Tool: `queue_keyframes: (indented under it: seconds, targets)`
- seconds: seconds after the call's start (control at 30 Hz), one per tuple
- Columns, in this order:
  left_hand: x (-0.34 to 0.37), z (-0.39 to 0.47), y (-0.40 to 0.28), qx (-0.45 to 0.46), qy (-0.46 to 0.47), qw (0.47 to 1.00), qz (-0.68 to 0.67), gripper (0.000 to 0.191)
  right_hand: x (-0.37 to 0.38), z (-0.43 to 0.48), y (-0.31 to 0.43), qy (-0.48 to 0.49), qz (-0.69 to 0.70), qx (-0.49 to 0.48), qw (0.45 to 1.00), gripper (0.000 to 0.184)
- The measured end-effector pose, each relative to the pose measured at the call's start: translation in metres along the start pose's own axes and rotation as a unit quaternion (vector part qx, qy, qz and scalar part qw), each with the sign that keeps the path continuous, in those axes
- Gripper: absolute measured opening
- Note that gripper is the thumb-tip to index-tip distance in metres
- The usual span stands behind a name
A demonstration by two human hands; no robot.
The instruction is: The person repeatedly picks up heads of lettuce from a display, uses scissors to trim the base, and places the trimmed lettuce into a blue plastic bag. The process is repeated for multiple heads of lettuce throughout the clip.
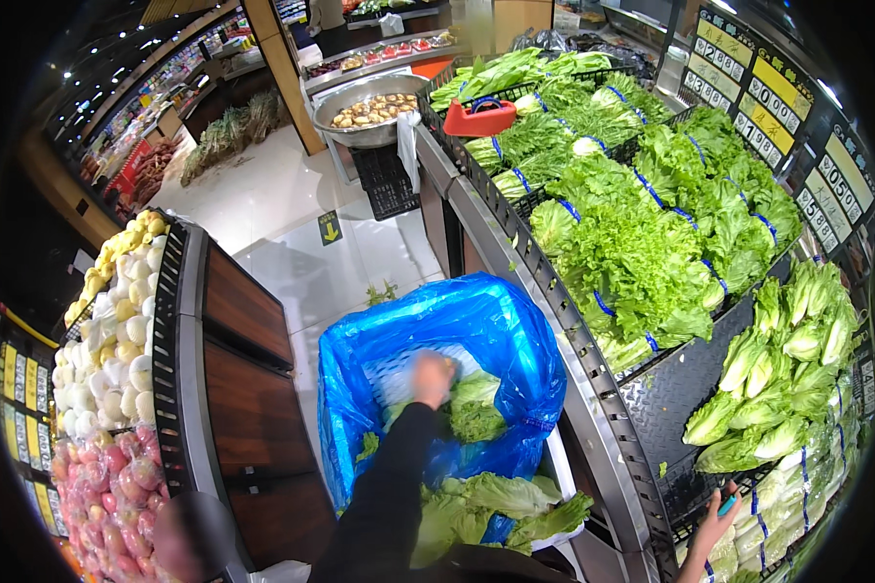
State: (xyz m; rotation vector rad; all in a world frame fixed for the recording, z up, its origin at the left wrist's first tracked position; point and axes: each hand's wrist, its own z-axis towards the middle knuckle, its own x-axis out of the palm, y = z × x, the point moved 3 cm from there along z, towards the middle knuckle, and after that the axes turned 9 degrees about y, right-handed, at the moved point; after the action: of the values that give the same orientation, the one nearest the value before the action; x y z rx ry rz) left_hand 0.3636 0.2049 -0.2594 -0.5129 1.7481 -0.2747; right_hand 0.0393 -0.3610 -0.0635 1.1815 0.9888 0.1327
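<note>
Before me stands a crate lined with a blue plastic bag. My left hand, blurred, reaches down inside it beside a head of leafy lettuce; whether it grips anything cannot be made out. Loose large green leaves lie at the crate's near end, below my dark sleeve. At the lower right, my right hand is closed around a small teal-handled tool, whose working end is unclear. It is at the edge of the display, just below a pile of small romaine lettuce heads.
Banded leafy greens fill the sloping rack on the right, with a red tape dispenser on top. A metal rail borders it. Wrapped fruit fills the left stand. Beyond are a metal basin and a black crate.
</note>
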Motion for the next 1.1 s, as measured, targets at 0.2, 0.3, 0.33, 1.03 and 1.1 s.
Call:
queue_keyframes:
  seconds: [0.2,0.3,0.33,1.03,1.1]
  targets:
    - [-0.119,-0.111,0.004,0.036,-0.197,0.945,-0.259,0.036,0.097,-0.033,0.087,0.201,0.17,0.069,0.962,0.026]
    - [-0.169,-0.199,-0.05,0.15,-0.275,0.916,-0.252,0.043,0.152,-0.077,0.138,0.419,0.224,0.152,0.867,0.028]
    - [-0.178,-0.229,-0.069,0.17,-0.301,0.911,-0.224,0.045,0.167,-0.094,0.155,0.49,0.25,0.14,0.824,0.036]
    - [-0.201,-0.397,-0.199,0.325,-0.316,0.867,-0.208,0.045,0.126,-0.137,0.205,0.653,0.305,-0.164,0.673,0.067]
    - [-0.214,-0.389,-0.215,0.348,-0.272,0.88,-0.175,0.053,0.121,-0.138,0.203,0.647,0.27,-0.245,0.67,0.066]
